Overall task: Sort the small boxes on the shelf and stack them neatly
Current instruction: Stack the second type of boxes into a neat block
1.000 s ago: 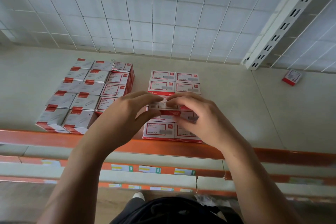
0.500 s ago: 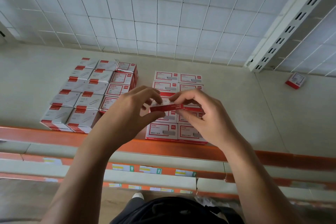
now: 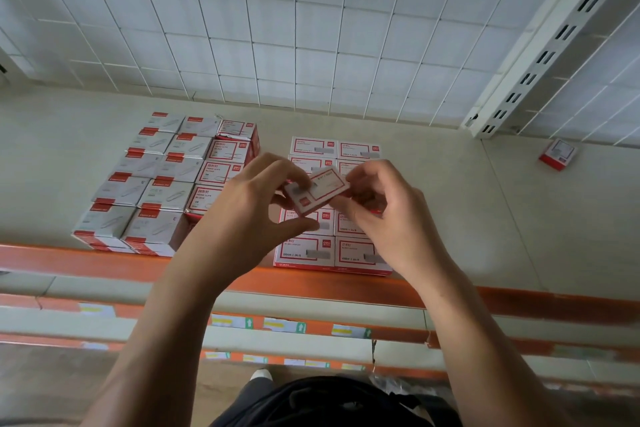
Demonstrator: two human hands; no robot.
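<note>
Left hand (image 3: 242,215) and right hand (image 3: 388,218) pinch a tilted box (image 3: 317,189) over the beige shelf (image 3: 467,218), wire grid (image 3: 311,28) behind

small box (image 3: 317,189), between left hand (image 3: 239,218) and right hand (image 3: 391,218): smooth printed card, faintly glossy
paper-clip boxes (image 3: 162,184), left of the left hand: matt card is shown
shelf board (image 3: 467,218), right of the right hand: smooth, matt painted surface
back grid (image 3: 311,28), beyond both hands: white coated wire
</note>
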